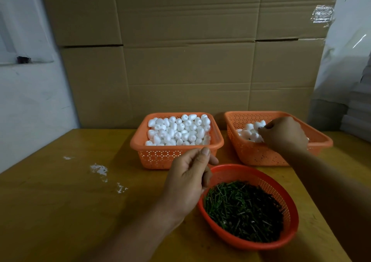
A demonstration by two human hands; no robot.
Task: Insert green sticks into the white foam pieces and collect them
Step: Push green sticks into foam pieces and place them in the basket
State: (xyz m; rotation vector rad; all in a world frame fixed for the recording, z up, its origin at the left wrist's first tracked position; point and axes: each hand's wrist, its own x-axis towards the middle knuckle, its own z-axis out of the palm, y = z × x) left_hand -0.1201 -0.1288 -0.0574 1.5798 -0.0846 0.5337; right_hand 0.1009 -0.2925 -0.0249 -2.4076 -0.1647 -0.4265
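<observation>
The right hand (283, 135) is reached into the right-hand orange basket (313, 135), its fingers curled down among the small pile of white foam pieces (250, 134) lying there; a dark speck is seen at the fingertips, but whether a piece is pinched or only being let go cannot be told, since the back of the hand hides the grip. The left hand (188, 179) is held just beside the near rim of the round red colander (289, 239), fingers loosely curled with the thumb raised, and whether a stick is held inside the curl cannot be told either. The green sticks (243, 211) are heaped in the colander, and the untouched foam pieces (178, 130) are piled to the brim of the left orange basket (140, 141), which stands just beside the other on the yellow table (60, 201). Several risks are judged from this layout. The heaped foam could be knocked over the rim if it is reached into carelessly, as the pieces look light and sit high. A thin stick could be pushed in off-centre or right through the soft foam, so that the piece is crumbled; white crumbs (99, 170) are already scattered on the table. The colander is set near the table's right edge and could be nudged by the right forearm crossing above it.
</observation>
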